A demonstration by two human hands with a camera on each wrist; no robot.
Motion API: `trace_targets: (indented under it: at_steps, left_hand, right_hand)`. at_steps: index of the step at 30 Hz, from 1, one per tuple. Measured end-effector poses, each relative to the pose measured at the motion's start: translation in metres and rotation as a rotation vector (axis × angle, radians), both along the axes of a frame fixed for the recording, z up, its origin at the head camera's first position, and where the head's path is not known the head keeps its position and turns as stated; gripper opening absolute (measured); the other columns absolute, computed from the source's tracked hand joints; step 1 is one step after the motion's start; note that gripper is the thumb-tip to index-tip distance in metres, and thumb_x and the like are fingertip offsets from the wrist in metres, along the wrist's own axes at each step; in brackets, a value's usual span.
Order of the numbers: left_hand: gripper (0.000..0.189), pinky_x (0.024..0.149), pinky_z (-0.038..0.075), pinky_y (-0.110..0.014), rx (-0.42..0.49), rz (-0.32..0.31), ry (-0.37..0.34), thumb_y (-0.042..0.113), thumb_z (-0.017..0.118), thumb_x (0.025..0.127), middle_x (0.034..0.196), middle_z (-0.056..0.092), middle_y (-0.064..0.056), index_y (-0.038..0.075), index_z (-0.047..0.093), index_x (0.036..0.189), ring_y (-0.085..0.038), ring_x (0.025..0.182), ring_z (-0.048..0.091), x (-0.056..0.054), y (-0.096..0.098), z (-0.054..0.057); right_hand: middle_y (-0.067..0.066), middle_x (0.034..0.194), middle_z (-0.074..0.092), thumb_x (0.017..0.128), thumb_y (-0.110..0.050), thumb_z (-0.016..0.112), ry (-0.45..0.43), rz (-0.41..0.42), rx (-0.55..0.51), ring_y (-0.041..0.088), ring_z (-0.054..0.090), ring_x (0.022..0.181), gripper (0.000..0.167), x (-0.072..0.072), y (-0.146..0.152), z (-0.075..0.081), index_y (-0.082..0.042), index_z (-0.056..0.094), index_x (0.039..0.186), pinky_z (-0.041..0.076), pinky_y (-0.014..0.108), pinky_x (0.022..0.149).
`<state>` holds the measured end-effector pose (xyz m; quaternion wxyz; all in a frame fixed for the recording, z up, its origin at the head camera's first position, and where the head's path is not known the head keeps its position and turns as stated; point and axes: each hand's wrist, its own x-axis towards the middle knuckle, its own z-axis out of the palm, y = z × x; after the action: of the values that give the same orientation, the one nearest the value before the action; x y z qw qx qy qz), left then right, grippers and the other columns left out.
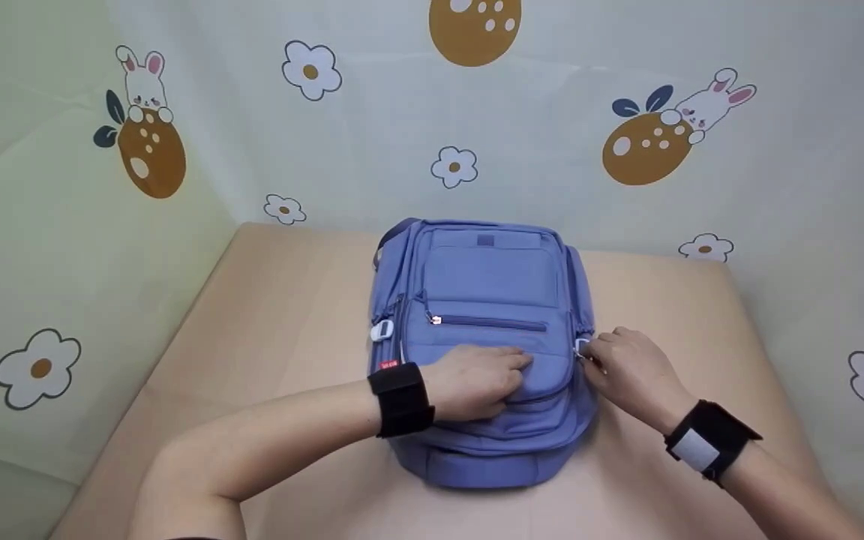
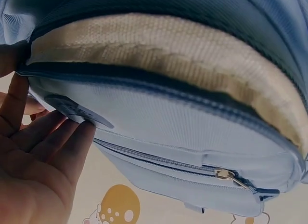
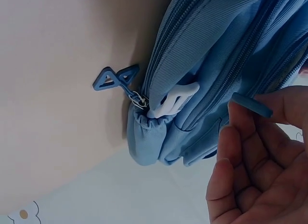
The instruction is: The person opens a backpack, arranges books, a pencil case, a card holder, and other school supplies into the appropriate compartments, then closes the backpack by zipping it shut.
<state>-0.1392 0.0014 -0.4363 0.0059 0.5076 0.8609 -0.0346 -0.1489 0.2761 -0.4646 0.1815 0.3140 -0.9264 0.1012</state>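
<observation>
A blue backpack (image 1: 492, 274) lies on its back, front panel up. Across its lower front reaches my left hand (image 1: 473, 382). The left wrist view shows thumb and forefinger pinching the zippered edge (image 2: 91, 71) of the front pocket, other fingers near a dark oval patch (image 2: 77, 110). That pocket gapes, baring a beige lining (image 2: 144, 41). At the bag's right side, my right hand (image 1: 634, 371) pinches a blue zipper pull (image 3: 251, 104) between thumb and forefinger. A smaller zipper with a metal slider (image 1: 436, 320) crosses the front panel.
Under the bag is a beige table surface (image 1: 289, 300). Two triangular blue pulls (image 3: 108, 79) hang beside a white buckle (image 3: 178, 99) on the bag's side. Another white buckle (image 1: 382, 330) sits at the left side. A printed curtain (image 1: 372, 135) stands behind the table.
</observation>
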Motion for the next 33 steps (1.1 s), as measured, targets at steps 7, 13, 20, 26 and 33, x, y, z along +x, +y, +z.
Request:
trace_targets:
  at_steps: [7, 13, 20, 26, 33]
  left_hand:
    - [0.013, 0.108, 0.045, -0.037, 0.005, 0.014, -0.013, 0.021, 0.068, 0.093, 0.152, 0.052, -0.009, 0.012, 0.073, 0.101, -0.024, 0.142, 0.046, -0.001, 0.003, -0.001]
    - [0.011, 0.106, 0.047, -0.037, 0.019, 0.027, -0.013, 0.020, 0.069, 0.092, 0.150, 0.054, -0.007, 0.014, 0.074, 0.099, -0.023, 0.139, 0.049, -0.002, 0.004, 0.001]
    - [0.010, 0.107, 0.046, -0.035, 0.036, 0.026, -0.029, 0.021, 0.071, 0.091, 0.149, 0.055, -0.007, 0.015, 0.074, 0.098, -0.023, 0.138, 0.051, -0.004, 0.003, 0.002]
    - [0.009, 0.107, 0.045, -0.034, 0.048, 0.021, -0.028, 0.023, 0.071, 0.091, 0.149, 0.055, -0.006, 0.015, 0.072, 0.093, -0.022, 0.137, 0.051, -0.004, 0.001, 0.003]
    - [0.008, 0.104, 0.048, -0.034, 0.087, 0.012, -0.004, 0.023, 0.070, 0.092, 0.148, 0.056, -0.005, 0.015, 0.070, 0.090, -0.020, 0.137, 0.051, -0.003, -0.003, 0.001]
  right_hand:
    - [-0.003, 0.062, 0.053, 0.082, -0.007, 0.077, 0.072, 0.042, 0.050, 0.019, 0.044, 0.059, 0.026, 0.008, -0.001, 0.004, -0.014, 0.057, 0.067, 0.038, 0.035, 0.056]
    - [-0.006, 0.062, 0.052, 0.080, -0.009, 0.077, 0.086, 0.066, 0.092, 0.016, 0.043, 0.058, 0.023, 0.021, -0.006, 0.013, -0.013, 0.059, 0.067, 0.036, 0.033, 0.055]
    - [-0.005, 0.061, 0.050, 0.076, -0.009, 0.074, 0.078, 0.070, 0.126, 0.017, 0.045, 0.056, 0.028, 0.038, -0.019, 0.022, -0.016, 0.049, 0.065, 0.035, 0.032, 0.052]
    - [-0.009, 0.060, 0.044, 0.076, -0.009, 0.073, 0.067, 0.108, 0.076, 0.014, 0.045, 0.056, 0.031, 0.050, -0.030, 0.022, -0.019, 0.046, 0.065, 0.035, 0.032, 0.051]
    - [-0.009, 0.060, 0.039, 0.075, -0.010, 0.071, 0.076, 0.097, 0.060, 0.014, 0.042, 0.056, 0.030, 0.054, -0.037, 0.021, -0.019, 0.044, 0.064, 0.035, 0.031, 0.052]
